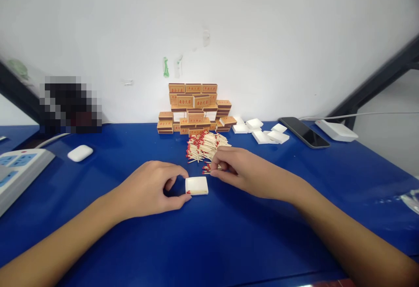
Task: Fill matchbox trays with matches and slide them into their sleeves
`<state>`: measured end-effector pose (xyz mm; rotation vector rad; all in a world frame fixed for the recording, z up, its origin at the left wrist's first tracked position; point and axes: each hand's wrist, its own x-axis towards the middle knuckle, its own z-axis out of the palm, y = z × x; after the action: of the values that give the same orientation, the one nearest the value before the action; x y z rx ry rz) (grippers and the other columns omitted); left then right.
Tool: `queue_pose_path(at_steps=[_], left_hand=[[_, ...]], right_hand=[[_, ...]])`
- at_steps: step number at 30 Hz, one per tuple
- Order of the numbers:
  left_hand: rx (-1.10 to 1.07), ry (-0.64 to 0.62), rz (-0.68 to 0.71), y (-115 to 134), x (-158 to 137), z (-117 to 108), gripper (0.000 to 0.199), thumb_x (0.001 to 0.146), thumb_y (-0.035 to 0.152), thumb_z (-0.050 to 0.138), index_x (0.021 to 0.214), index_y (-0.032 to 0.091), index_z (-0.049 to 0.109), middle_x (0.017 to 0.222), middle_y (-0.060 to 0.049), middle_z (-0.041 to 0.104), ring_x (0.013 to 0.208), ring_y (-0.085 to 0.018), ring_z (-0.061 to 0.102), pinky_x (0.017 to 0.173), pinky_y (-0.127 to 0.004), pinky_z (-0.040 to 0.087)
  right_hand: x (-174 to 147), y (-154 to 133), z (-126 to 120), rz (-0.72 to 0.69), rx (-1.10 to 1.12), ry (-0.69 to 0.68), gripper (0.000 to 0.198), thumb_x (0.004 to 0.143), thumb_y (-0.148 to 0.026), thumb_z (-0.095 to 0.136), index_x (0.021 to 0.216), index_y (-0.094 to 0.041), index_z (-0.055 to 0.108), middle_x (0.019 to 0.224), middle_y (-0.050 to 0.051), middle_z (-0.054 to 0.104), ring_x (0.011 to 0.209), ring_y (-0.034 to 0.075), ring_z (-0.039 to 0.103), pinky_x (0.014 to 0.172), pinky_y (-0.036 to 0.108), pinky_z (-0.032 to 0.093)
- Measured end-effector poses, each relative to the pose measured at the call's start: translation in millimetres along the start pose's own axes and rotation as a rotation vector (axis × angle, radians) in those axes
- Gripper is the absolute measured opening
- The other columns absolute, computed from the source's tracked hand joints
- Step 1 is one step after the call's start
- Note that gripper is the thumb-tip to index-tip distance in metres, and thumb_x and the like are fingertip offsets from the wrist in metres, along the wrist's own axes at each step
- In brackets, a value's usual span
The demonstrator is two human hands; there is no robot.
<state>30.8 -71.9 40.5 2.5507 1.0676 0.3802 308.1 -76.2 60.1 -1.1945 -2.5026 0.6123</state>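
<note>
- A small white tray (pixel 197 185) is steadied on the blue table (pixel 229 234) by the left hand (pixel 153 191) — thumb at its near left corner, forefinger curled to its far left corner, so the tray is pinched between them.
- Red match heads can be made out inside the tray at its left end, just beside the thumb tip.
- The right hand (pixel 238 169) is rested just right of the tray; its fingertips (pixel 214 171) are pressed together on a few matches, at the near edge of the match pile (pixel 204 146).
- The pile is spread just beyond the right fingers, red heads mostly turned left and toward the hands.
- Behind the pile, a stack of matchboxes (pixel 194 108) is set against the wall; red characters are printed on their orange labels, too small to be read.
- Loose white trays (pixel 262 130) are scattered beyond and right of the right hand, well apart from it.
- Further right, a dark phone (pixel 304 132) and a white adapter (pixel 336 130) are laid.
- Left of the left hand, a white earbud case (pixel 80 153) and a power strip (pixel 16 171) are seen — no writing can be read on them.
</note>
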Motion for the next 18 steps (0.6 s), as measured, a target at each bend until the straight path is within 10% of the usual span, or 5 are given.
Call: queue_pose_path(at_steps=[12, 18], left_hand=[[0.012, 0.029, 0.028, -4.7, 0.9, 5.6, 0.028, 0.088, 0.043, 0.075, 0.109, 0.025, 0.075, 0.062, 0.007, 0.055, 0.054, -0.01, 0.051, 0.053, -0.023, 0.036], [0.021, 0.028, 0.033, -4.8, 0.1, 5.3, 0.028, 0.088, 0.043, 0.075, 0.11, 0.025, 0.075, 0.064, 0.007, 0.056, 0.054, -0.01, 0.052, 0.054, -0.024, 0.036]], right_hand=[[4.0, 14.0, -2.1, 0.034, -0.154, 0.2, 0.009, 0.098, -0.015, 0.059, 0.096, -0.018, 0.068, 0.095, 0.004, 0.065, 0.078, 0.015, 0.057, 0.07, 0.029, 0.04], [6.7, 24.2, -6.2, 0.024, -0.079, 0.031, 0.002, 0.095, -0.021, 0.069, 0.094, -0.019, 0.07, 0.091, 0.003, 0.065, 0.081, 0.016, 0.057, 0.071, 0.028, 0.04]])
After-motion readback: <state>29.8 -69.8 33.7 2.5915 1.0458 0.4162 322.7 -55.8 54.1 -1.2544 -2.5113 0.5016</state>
